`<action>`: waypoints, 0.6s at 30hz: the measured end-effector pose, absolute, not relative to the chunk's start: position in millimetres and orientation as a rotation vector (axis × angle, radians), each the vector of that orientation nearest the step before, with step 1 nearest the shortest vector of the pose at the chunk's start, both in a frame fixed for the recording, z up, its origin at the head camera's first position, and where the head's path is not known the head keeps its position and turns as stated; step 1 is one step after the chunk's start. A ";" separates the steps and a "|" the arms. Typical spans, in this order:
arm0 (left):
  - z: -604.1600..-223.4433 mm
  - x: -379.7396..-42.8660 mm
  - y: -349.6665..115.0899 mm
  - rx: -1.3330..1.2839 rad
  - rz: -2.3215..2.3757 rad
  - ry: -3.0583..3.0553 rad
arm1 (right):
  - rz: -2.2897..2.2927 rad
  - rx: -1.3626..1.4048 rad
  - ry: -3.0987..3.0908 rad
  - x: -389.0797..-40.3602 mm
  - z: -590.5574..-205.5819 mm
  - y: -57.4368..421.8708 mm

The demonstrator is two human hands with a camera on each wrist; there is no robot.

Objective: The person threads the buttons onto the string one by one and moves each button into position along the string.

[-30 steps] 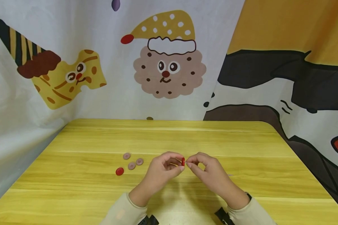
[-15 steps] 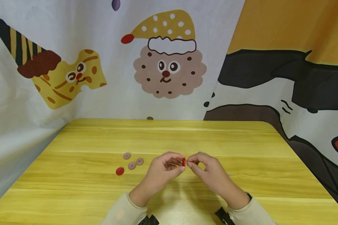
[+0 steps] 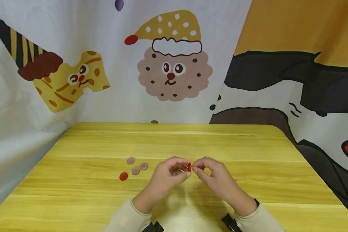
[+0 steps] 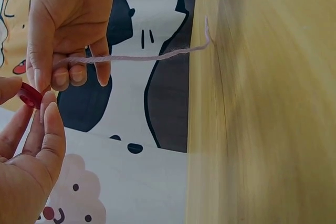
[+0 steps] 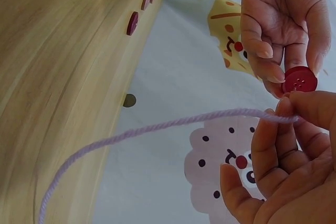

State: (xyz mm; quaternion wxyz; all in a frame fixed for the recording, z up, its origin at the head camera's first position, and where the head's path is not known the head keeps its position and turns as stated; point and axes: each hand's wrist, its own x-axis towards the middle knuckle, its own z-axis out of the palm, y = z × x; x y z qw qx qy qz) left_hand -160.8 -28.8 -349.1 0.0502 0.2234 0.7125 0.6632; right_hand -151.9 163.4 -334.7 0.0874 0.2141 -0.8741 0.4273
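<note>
My left hand pinches a round red button by its rim, holding it on edge above the table. Several small holes show in the button's middle in the right wrist view. Facing it, my right hand pinches a light purple yarn near one end, with thumb and fingertips right against the button's face. From those fingers the yarn hangs down to the wooden table. Whether its tip has entered a hole is hidden by the fingertips.
Left of my hands on the wooden table lie another red button and several brownish-pink buttons. A cartoon-printed curtain hangs behind the table's far edge.
The red button has shifted very slightly to the right, closer to my right fingertips. Both hands otherwise keep nearly the same place and grip.
</note>
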 end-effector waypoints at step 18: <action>-349.2 -160.8 -27.9 0.690 2.013 2.192 | 1.279 0.642 -2.611 -151.3 -333.9 163.2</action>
